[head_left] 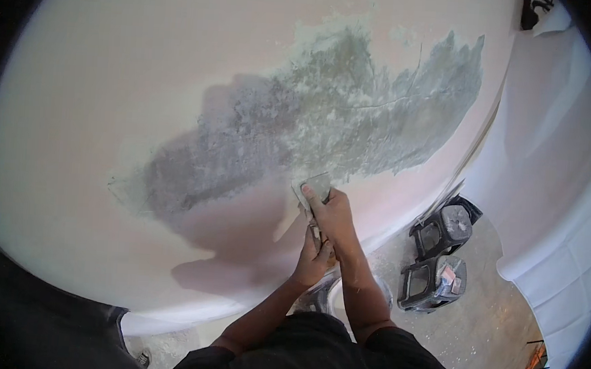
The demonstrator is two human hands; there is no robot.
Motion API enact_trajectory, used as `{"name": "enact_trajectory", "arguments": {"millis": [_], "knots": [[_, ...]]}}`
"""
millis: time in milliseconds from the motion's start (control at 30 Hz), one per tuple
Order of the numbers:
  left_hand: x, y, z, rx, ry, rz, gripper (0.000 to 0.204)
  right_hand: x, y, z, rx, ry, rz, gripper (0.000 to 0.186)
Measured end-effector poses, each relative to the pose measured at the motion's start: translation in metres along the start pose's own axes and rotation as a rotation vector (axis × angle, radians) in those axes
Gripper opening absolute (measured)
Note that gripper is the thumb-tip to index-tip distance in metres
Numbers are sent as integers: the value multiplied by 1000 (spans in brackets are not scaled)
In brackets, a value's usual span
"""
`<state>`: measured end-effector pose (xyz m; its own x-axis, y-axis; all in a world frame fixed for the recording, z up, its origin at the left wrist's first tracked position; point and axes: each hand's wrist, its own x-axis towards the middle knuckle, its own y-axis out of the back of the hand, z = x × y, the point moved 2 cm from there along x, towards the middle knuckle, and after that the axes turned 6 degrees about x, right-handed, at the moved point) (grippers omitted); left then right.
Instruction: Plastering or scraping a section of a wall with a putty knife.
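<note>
My right hand point(334, 214) grips a flat, squarish grey spreader point(318, 183), thumb laid over its face. The spreader is at the lower edge of a grey plaster patch point(380, 122) on a pale pinkish wall point(134, 59). Just below, my left hand point(313, 261) is closed near the right wrist. A small, plaster-smeared piece sticks up from its fingers, too hidden to name. The patch is rough and blotchy, with a raised line across its right half and ragged upper edges. My shadow covers its left part.
Two dark plastic stools point(455, 223) stand on the dusty floor at the right, the nearer carrying small packets point(449, 280). A whitish bucket point(337, 301) is partly hidden under my forearms. White sheeting point(547, 159) hangs at the right; dark cloth point(51, 311) lies lower left.
</note>
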<state>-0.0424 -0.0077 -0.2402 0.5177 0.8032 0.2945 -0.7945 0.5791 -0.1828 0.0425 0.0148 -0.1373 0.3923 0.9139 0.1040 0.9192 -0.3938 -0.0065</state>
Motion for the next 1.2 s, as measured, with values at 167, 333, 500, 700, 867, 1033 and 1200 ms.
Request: {"name": "enact_trajectory", "arguments": {"millis": [167,333,500,700,867,1033,1200], "knots": [[10,14,19,75,40,-102,60,14,0,-2,-42,19,64,41],[-11,4,13,38,-76,64,52,-2,-11,-2,26,73,32,39],[-20,10,12,101,-25,52,42,-4,-13,19,153,5,-22,38],[-30,27,17,307,134,-36,48,-10,-20,16,219,-94,28,38],[-23,17,28,330,1,116,27,-4,-20,18,251,-52,-42,37],[-25,30,36,494,-5,94,21,-4,-25,31,322,-16,-16,36],[-26,31,46,304,79,51,18,-12,-24,22,490,-99,-42,35]]}}
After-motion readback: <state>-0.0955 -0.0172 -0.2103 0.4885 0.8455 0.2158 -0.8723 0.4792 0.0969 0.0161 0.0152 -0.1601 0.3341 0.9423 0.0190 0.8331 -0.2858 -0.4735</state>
